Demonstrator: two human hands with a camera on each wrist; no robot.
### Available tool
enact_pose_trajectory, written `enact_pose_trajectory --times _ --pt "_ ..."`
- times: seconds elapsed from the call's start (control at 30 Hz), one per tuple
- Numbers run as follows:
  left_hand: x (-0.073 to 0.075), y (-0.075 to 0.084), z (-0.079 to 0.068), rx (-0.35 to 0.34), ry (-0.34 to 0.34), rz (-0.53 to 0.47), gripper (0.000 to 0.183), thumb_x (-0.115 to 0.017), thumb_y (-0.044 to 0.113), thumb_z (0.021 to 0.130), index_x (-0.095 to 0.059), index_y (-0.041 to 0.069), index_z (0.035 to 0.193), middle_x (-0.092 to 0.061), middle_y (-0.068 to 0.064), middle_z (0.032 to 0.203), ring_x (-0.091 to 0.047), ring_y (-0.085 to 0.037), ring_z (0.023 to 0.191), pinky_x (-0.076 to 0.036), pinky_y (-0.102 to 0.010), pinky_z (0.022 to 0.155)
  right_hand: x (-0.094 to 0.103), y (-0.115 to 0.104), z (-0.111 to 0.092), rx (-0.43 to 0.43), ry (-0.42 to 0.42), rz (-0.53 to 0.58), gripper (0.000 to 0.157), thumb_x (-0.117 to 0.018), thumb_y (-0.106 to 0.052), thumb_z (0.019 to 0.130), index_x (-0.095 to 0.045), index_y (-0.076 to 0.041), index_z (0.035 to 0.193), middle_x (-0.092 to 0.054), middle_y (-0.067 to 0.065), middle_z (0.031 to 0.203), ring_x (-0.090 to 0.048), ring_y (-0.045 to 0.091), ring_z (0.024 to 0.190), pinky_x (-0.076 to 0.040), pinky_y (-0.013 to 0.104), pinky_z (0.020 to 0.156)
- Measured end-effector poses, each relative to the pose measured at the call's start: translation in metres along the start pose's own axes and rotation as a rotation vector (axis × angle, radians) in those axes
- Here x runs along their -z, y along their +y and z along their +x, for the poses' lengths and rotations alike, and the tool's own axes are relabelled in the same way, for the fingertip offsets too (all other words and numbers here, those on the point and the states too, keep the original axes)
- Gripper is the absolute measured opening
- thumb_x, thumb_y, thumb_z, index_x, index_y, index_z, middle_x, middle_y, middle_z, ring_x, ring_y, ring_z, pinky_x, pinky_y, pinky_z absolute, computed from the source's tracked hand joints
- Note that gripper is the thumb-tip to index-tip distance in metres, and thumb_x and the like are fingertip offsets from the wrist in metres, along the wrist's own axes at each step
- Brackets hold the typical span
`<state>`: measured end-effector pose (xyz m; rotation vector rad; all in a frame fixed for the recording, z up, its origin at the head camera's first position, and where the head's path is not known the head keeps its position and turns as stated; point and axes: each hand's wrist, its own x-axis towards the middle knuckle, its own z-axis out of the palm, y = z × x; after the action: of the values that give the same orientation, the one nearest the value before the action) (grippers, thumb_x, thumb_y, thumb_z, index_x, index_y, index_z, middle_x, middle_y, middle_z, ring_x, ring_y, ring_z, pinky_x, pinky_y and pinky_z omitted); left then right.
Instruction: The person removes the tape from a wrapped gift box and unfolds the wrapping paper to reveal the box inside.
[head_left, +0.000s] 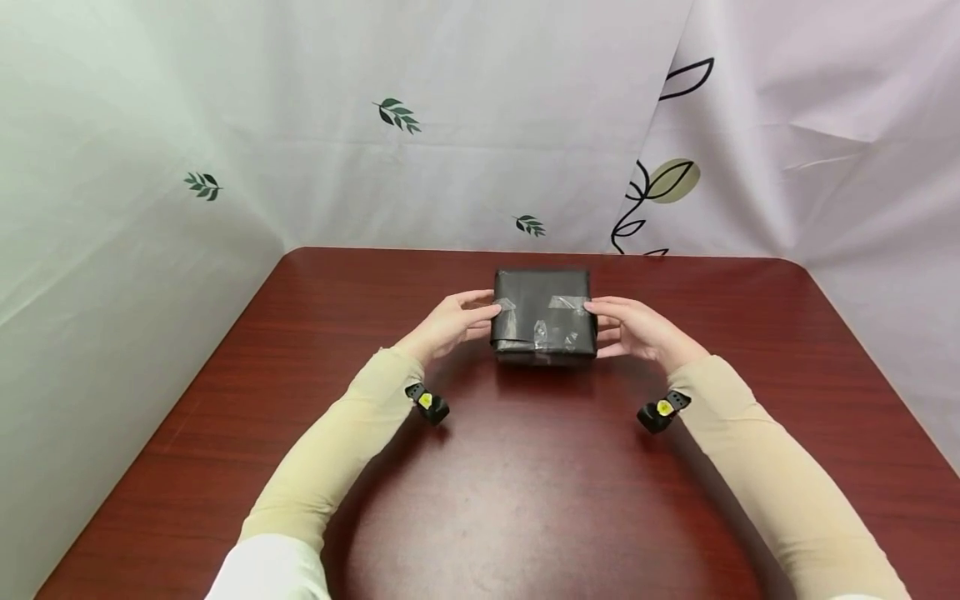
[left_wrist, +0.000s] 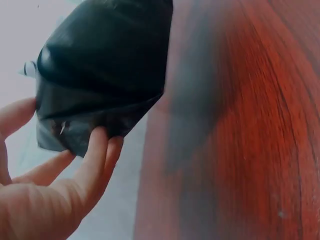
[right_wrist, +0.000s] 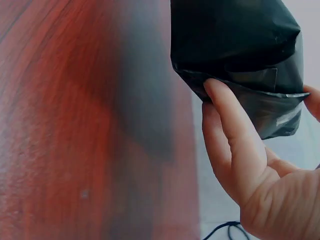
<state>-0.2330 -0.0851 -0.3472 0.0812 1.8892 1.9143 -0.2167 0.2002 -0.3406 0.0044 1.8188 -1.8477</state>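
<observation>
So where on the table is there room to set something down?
The glossy red-brown wooden table is bare between the beige fabric sleeves, and outside each sleeve toward the side edges. It's crowded at the black plastic-wrapped, clear-taped box, with the left grip and right grip at its sides.

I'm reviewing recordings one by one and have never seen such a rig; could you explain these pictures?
No machine is working here: these are a person's own bare left hand and right hand. The wide picture comes from a camera on the head, looking forward and down; the two close ones come from the black left wrist camera and right wrist camera. The hands hold a black plastic-wrapped parcel, patched with clear tape, between them. It appears raised slightly off the reddish-brown wood-grain table.
</observation>
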Motion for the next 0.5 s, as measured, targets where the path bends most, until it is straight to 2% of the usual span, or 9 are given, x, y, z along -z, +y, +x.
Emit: enact_pose_trajectory --times 0.07,0.13,0.33,0.5 --pt "0.004 -0.003 0.004 0.037 -0.025 -0.005 0.057 -0.053 0.009 0.096 -0.030 0.003 0.147 -0.040 -0.021 0.144 -0.044 -0.038 0.129 -0.038 -0.043 0.106 0.002 0.004 0.004 -0.019 -0.016 0.009 0.011 -0.047 -0.024 0.099 -0.050 -0.015 0.105 -0.064 -0.002 0.086 -0.064 0.015 0.080 -0.057 0.034 0.070" --pt "0.007 -0.005 0.007 0.060 -0.046 -0.005 0.057 -0.051 0.008 0.096 -0.028 0.002 0.148 -0.039 -0.021 0.145 -0.042 -0.039 0.130 -0.037 -0.043 0.107 0.004 0.007 0.008 -0.032 -0.024 0.007 0.010 -0.046 -0.024 0.099 -0.051 -0.016 0.103 -0.063 -0.001 0.087 -0.064 0.016 0.081 -0.057 0.034 0.070" --pt "0.013 -0.013 0.013 0.101 -0.081 -0.009 0.057 -0.049 0.006 0.097 -0.025 0.001 0.148 -0.035 -0.022 0.147 -0.040 -0.041 0.132 -0.035 -0.045 0.108 0.002 0.012 0.015 -0.064 -0.036 -0.014 0.017 -0.046 -0.025 0.099 -0.048 -0.011 0.108 -0.060 0.003 0.092 -0.063 0.019 0.084 -0.056 0.036 0.073" --pt "0.017 -0.016 0.016 0.130 -0.084 0.005 0.057 -0.050 0.007 0.097 -0.025 0.002 0.148 -0.033 -0.020 0.149 -0.038 -0.039 0.133 -0.036 -0.045 0.107 0.000 0.012 0.020 -0.097 -0.037 -0.044 0.027 -0.045 -0.027 0.099 -0.045 -0.006 0.116 -0.056 0.008 0.100 -0.062 0.020 0.086 -0.057 0.036 0.075"
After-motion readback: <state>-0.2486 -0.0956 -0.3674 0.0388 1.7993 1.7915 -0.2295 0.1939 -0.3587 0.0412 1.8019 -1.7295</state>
